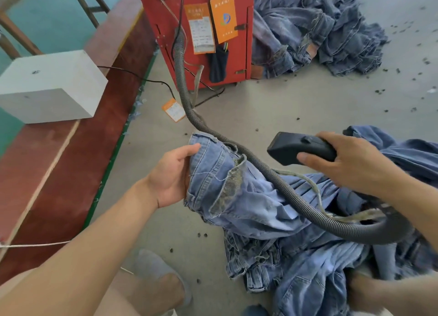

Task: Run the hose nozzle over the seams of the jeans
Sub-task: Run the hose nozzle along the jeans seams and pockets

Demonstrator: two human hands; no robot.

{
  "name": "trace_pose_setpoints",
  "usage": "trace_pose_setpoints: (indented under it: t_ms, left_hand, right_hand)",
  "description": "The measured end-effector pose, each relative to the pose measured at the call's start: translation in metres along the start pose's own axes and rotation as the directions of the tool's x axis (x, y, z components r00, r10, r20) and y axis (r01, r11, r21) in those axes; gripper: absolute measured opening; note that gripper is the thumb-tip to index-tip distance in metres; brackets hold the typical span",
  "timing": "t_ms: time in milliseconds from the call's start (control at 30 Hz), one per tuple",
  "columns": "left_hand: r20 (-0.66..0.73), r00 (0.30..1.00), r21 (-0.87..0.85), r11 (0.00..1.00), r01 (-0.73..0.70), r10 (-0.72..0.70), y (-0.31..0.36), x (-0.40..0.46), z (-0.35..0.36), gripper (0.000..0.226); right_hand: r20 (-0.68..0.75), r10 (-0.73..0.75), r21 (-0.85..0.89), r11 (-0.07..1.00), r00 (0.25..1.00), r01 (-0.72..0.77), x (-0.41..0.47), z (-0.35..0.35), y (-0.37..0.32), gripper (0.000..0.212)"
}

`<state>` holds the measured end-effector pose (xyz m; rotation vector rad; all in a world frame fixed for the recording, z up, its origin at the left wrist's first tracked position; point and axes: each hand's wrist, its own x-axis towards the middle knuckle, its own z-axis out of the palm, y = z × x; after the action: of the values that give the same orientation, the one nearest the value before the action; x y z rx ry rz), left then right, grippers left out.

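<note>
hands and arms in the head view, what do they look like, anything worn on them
Two bare forearms enter from the bottom, ending in the left hand and right hand. No sleeves, gloves, watch or rings show. Nails look short and unpainted.

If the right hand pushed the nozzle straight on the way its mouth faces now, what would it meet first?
Most likely the jeans held up by the left hand. The nozzle in the right hand faces left towards that raised denim, with open air between; depth is uncertain.
</note>
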<state>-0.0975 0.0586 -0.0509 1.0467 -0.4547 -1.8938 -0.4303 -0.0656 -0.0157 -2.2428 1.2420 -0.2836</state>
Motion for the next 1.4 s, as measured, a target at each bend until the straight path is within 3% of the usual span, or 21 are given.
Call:
trace_pose_setpoints:
  t_ms: [167,300,400,467,567,667,800,867,933,1067,1133,1300,1400]
  left_hand:
    - [0.003,1.0,-0.062,0.998,0.009,-0.009,-0.007,0.0,-0.001,0.056]
    - [0.013,0.999,-0.048,0.998,0.051,-0.051,-0.009,0.002,0.0,0.06]
    - [0.032,0.999,-0.061,0.997,0.044,-0.042,-0.004,0.0,0.001,0.059]
    - [0.018,1.0,-0.061,0.998,0.025,-0.024,-0.002,-0.001,0.0,0.058]
    - [0.001,1.0,-0.104,0.994,0.015,-0.015,0.0,0.0,-0.002,0.06]
    - [0.01,0.999,-0.094,0.995,0.042,-0.041,-0.001,0.002,0.0,0.061]
    - [0.051,0.997,-0.054,0.997,0.055,-0.052,-0.005,0.004,0.006,0.062]
    - [0.059,0.997,-0.108,0.993,0.047,-0.041,-0.004,0.004,0.009,0.061]
    - [0.072,0.997,-0.139,0.99,0.023,-0.013,-0.001,0.006,0.014,0.061]
    - [0.198,0.98,-0.075,0.996,0.045,-0.03,0.002,0.008,0.036,0.058]
    - [0.244,0.968,-0.063,0.995,0.084,-0.066,-0.001,0.012,0.043,0.057]
    - [0.27,0.959,-0.069,0.992,0.104,-0.082,-0.004,0.021,0.045,0.064]
    - [0.247,0.967,-0.057,0.996,0.075,-0.059,-0.004,0.025,0.045,0.067]
  right_hand:
    - [0.194,-0.214,0.044,0.977,0.957,0.209,-0.009,0.019,-0.024,0.045]
    - [0.066,-0.318,0.1,0.945,0.946,0.311,-0.007,0.03,-0.05,0.044]
    - [-0.075,-0.272,0.202,0.938,0.959,0.282,-0.003,0.012,-0.046,0.042]
    - [-0.09,-0.238,0.156,0.956,0.967,0.249,0.0,-0.001,-0.035,0.04]
    - [0.055,-0.214,0.006,0.977,0.975,0.214,0.003,0.002,-0.021,0.045]
    - [0.125,-0.233,0.028,0.972,0.964,0.231,0.003,0.024,-0.027,0.045]
    - [-0.024,-0.306,0.205,0.93,0.952,0.304,0.006,0.021,-0.049,0.039]
    - [-0.093,-0.302,0.209,0.926,0.949,0.315,0.006,0.005,-0.051,0.037]
    - [-0.069,-0.318,0.133,0.936,0.946,0.325,0.004,-0.01,-0.047,0.036]
    - [0.138,-0.288,-0.141,0.941,0.948,0.307,-0.005,-0.01,-0.045,0.04]
    - [0.166,-0.307,-0.165,0.928,0.937,0.334,-0.006,0.001,-0.052,0.041]
    - [-0.006,-0.322,0.038,0.946,0.947,0.322,-0.004,0.001,-0.059,0.032]
    - [-0.041,-0.278,0.038,0.959,0.96,0.28,-0.004,-0.016,-0.055,0.034]
